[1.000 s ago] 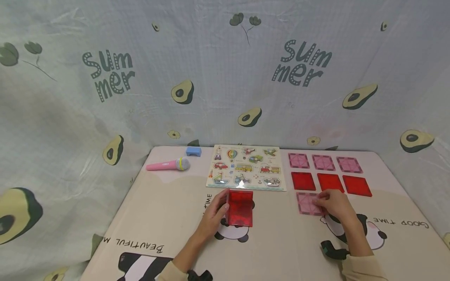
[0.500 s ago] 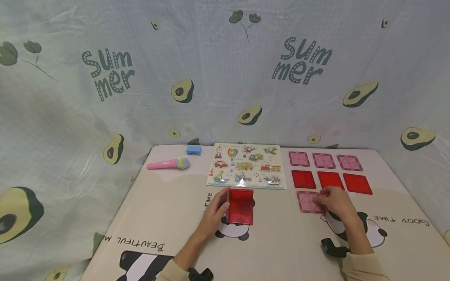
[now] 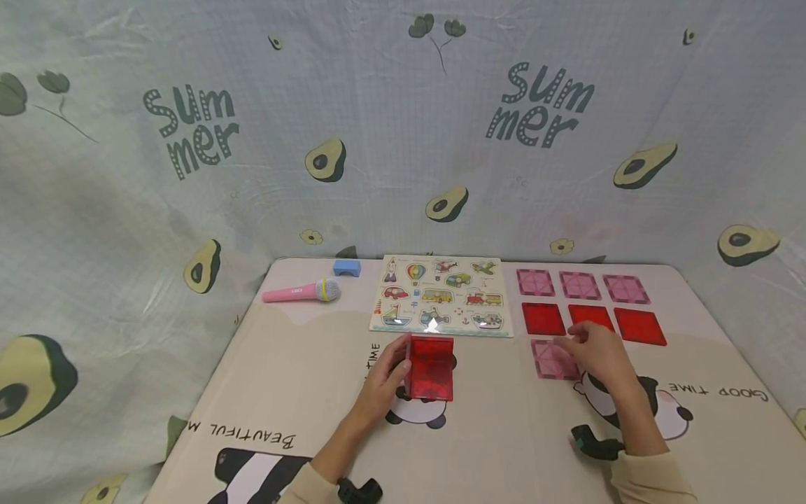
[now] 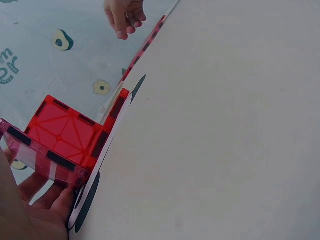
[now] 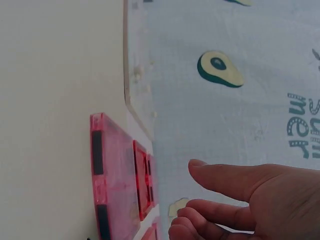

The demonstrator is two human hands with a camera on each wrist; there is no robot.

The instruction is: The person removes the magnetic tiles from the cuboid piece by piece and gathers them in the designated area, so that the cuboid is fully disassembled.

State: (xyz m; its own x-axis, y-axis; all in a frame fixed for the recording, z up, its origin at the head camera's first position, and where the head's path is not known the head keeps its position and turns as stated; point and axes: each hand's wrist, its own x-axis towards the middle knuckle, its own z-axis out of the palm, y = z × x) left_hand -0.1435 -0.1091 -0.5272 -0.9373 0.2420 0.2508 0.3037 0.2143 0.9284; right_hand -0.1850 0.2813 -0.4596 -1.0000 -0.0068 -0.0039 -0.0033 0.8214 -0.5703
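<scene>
In the head view, my left hand (image 3: 380, 383) grips an upright pink magnetic tile (image 4: 42, 156) along the left side of a small red structure. That structure has a red magnetic tile (image 3: 432, 381) lying flat and another red tile (image 4: 64, 127) standing at its far edge. My right hand (image 3: 601, 355) hovers over a flat pink magnetic tile (image 3: 551, 360) on the right, thumb and fingers apart with nothing between them. In the right wrist view, this pink tile (image 5: 117, 175) lies on the table, left of the hand.
Behind the right hand lie a row of red tiles (image 3: 543, 319) and a row of pink tiles (image 3: 579, 285). A vehicle picture puzzle board (image 3: 443, 295) is at the back middle. A pink toy microphone (image 3: 292, 292) and a blue block (image 3: 347, 267) lie at back left.
My right hand, whose fingertips were at the near pink tile's right edge, has risen off it slightly and its fingers have spread. The left hand and red structure have stayed put.
</scene>
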